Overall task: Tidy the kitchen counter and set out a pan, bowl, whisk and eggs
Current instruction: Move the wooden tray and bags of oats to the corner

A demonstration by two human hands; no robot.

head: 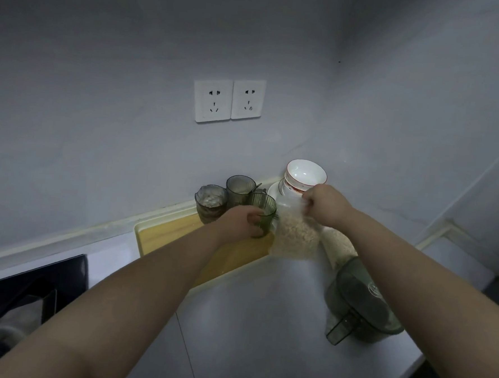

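Observation:
My left hand [242, 222] grips a green ribbed glass [266, 211] that stands on the far end of a wooden cutting board [163, 236]. My right hand [324, 205] pinches the top of a clear plastic bag of pale grains [295, 235], which hangs just right of the glass. Behind the bag, white bowls with red rims [304, 173] are stacked on a white plate [273, 190] in the counter's corner.
Two more glasses [212, 201] [239, 185] stand by the wall behind the held one. A green lidded container of grains [361, 301] lies on the counter at the right. A black cooktop [32, 280] is at the left. Two wall sockets [228, 101] sit above.

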